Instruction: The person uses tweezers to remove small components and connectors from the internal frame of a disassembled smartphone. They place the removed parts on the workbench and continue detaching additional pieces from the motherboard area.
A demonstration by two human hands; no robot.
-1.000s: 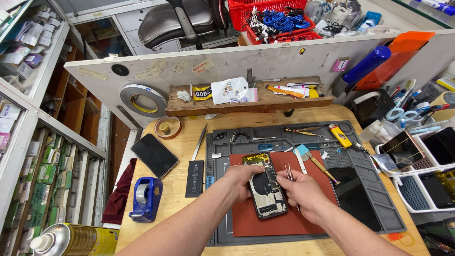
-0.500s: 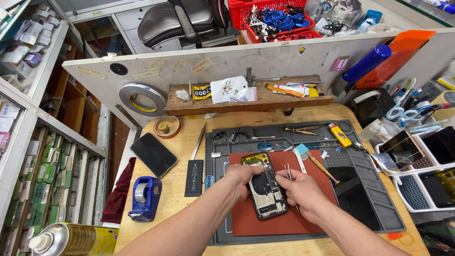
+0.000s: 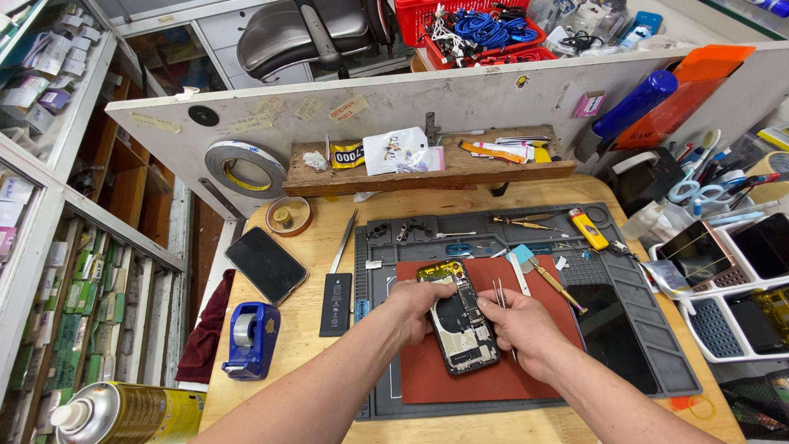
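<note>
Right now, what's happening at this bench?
A person is working on an opened phone that lies on a red mat on a grey work mat. The left hand steadies the phone's left edge. The right hand holds tweezers beside the phone's right side. A screwdriver, a yellow lighter and a blue tape dispenser lie nearby.

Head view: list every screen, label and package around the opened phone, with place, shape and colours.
Dark phone screen: left of mat, black rectangle.
Detached screen panel: mat's right side, black.
Black battery: mat's left edge, flat, small white print.
Yellow-and-black label: wooden shelf.
White bag: shelf, beside it.
Phones in white trays: far right, dark screens.
</note>
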